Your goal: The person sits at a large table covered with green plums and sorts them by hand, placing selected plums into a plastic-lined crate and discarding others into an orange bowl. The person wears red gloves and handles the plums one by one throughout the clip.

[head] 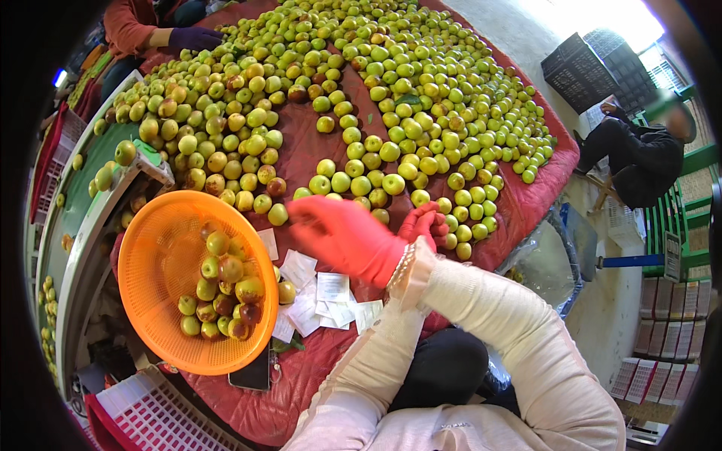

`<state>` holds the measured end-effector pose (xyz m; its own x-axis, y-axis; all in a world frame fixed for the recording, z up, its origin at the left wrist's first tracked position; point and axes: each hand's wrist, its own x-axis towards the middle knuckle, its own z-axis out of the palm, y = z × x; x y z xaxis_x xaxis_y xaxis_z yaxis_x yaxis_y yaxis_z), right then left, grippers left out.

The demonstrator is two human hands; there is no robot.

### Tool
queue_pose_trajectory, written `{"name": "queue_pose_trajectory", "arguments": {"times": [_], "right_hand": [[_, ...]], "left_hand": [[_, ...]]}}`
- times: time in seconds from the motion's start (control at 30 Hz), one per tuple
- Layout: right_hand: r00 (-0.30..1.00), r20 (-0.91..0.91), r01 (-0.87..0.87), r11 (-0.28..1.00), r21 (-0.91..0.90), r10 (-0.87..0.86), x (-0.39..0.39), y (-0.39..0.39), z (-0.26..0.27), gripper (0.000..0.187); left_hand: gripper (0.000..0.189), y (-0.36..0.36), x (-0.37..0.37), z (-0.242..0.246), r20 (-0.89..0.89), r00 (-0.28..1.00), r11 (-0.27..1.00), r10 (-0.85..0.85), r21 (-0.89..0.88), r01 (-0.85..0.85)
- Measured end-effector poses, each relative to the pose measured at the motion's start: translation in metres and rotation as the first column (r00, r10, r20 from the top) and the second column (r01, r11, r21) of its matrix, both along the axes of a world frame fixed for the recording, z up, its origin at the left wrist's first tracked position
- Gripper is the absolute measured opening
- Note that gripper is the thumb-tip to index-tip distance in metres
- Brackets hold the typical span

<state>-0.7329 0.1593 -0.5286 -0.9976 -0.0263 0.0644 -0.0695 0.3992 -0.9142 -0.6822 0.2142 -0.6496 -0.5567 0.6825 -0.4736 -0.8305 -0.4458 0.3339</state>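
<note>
My forearms cross. My right hand, in a red glove and blurred, reaches left over the papers and the near edge of the green and brown-red jujubes. Its fingertips are not clear. My left hand, also red-gloved, lies just beyond the right wrist among the near jujubes, its fingers curled; whether it holds one is hidden. An orange plastic basket with several brown-blotched jujubes in it stands at the left. Small printed paper slips lie beside it on the red quilted cover.
A phone lies partly under the basket. A green conveyor with a metal rail runs along the left. A co-worker's gloved hand touches the pile's far edge. Another person sits at the right near black crates.
</note>
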Motion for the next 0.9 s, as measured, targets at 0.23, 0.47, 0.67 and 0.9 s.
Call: {"name": "queue_pose_trajectory", "arguments": {"times": [0.23, 0.47, 0.67, 0.9], "right_hand": [[0.868, 0.445, -0.187, 0.686, 0.703, -0.22, 0.005, 0.08, -0.023, 0.03], [0.918, 0.284, 0.082, 0.834, 0.546, -0.276, 0.011, 0.095, -0.039, 0.03], [0.756, -0.244, 0.648, 0.644, 0.406, -0.607, 0.038, 0.187, -0.046, 0.014], [0.625, -0.102, 0.756, 0.567, 0.327, -0.774, 0.095, 0.297, -0.036, 0.024]], "left_hand": [[0.031, 0.013, 0.006, -0.018, -0.045, 0.977, 0.973, -0.209, -0.105, 0.203], [0.04, 0.032, -0.003, 0.017, 0.039, 0.672, 0.294, -0.739, -0.88, 0.373], [0.024, -0.004, 0.022, 0.029, -0.222, 0.974, 0.999, -0.035, -0.011, 0.034], [0.023, -0.009, 0.011, 0.054, -0.105, 0.993, 0.989, 0.045, -0.138, -0.059]]}}
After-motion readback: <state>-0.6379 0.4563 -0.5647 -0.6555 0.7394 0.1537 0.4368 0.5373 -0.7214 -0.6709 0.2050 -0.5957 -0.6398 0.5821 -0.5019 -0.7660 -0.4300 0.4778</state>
